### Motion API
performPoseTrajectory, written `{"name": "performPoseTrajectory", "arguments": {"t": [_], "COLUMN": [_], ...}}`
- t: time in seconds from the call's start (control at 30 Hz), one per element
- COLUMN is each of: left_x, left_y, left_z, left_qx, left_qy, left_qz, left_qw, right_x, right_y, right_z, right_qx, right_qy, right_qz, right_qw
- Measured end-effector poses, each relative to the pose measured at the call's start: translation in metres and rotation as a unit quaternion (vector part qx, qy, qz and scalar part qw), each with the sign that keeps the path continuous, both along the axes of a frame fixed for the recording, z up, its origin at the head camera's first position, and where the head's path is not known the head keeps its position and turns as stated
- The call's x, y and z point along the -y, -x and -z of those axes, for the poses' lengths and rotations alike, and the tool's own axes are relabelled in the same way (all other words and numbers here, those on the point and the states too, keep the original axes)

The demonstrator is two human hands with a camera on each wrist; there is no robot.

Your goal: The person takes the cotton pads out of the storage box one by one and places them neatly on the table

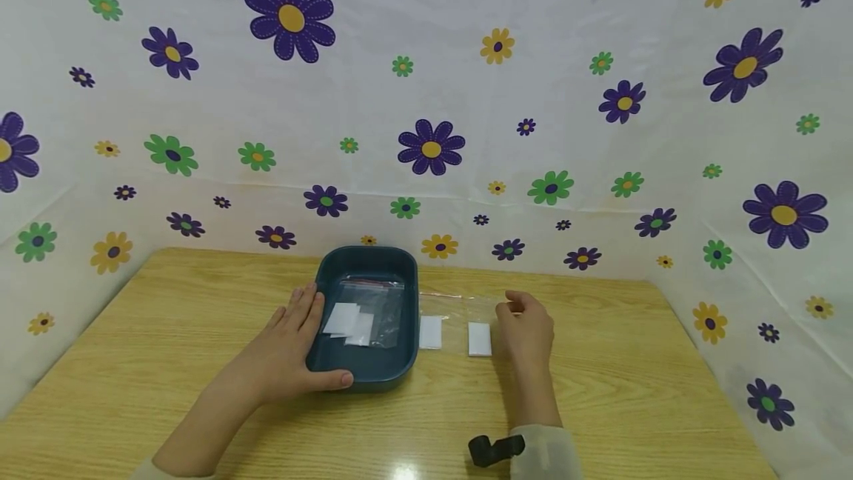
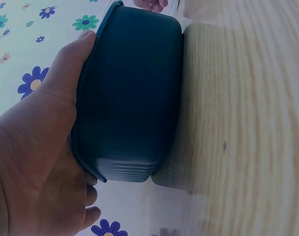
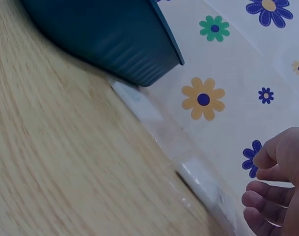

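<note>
Head view: left hand spread against teal tray; right hand loosely curled beside clear bag.

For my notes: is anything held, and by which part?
Nothing visibly gripped: the left hand rests on the tray's rim; the right hand appears empty.

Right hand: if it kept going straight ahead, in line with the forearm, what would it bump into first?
Probably the flowered cloth behind the table. Only a strip of wood shows between it and the right hand, though depth is hard to judge.
</note>
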State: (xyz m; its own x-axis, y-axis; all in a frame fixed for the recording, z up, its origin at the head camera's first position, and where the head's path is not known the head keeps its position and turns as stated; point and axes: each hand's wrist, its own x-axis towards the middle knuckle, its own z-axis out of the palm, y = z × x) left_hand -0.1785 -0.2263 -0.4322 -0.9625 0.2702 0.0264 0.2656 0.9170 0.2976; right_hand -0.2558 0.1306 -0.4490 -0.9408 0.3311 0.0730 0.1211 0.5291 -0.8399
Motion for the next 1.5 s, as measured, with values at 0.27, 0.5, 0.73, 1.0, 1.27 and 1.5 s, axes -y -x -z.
{"name": "performPoseTrajectory", "arguments": {"t": [0.27, 0.5, 0.73, 1.0, 1.27, 1.5], "left_x": [0.002, 0.003, 0.004, 0.002, 0.0, -0.001], "left_y": [-0.001, -0.004, -0.005, -0.003, -0.001, -0.002], "left_z": [0.002, -0.001, -0.002, -0.001, -0.004, -0.006], "left_qx": [-0.002, 0.002, -0.006, -0.008, -0.013, -0.007], "left_qy": [0.0, -0.004, -0.003, -0.006, -0.003, -0.002], "left_qz": [0.0, -0.002, 0.001, 0.001, 0.002, 0.003], "left_qw": [1.0, 1.0, 1.0, 1.0, 0.9999, 1.0], "right_x": [0.015, 0.027, 0.036, 0.049, 0.072, 0.103], "right_y": [-0.003, -0.004, -0.005, -0.006, -0.007, -0.013], "right_z": [-0.009, -0.017, -0.022, -0.035, -0.056, -0.066], "right_qx": [-0.017, -0.016, -0.008, 0.009, 0.005, 0.016], "right_qy": [0.061, 0.165, 0.243, 0.307, 0.364, 0.427], "right_qz": [-0.028, -0.071, -0.095, -0.125, -0.162, -0.194], "right_qw": [0.9976, 0.9836, 0.9653, 0.9435, 0.9173, 0.8831]}}
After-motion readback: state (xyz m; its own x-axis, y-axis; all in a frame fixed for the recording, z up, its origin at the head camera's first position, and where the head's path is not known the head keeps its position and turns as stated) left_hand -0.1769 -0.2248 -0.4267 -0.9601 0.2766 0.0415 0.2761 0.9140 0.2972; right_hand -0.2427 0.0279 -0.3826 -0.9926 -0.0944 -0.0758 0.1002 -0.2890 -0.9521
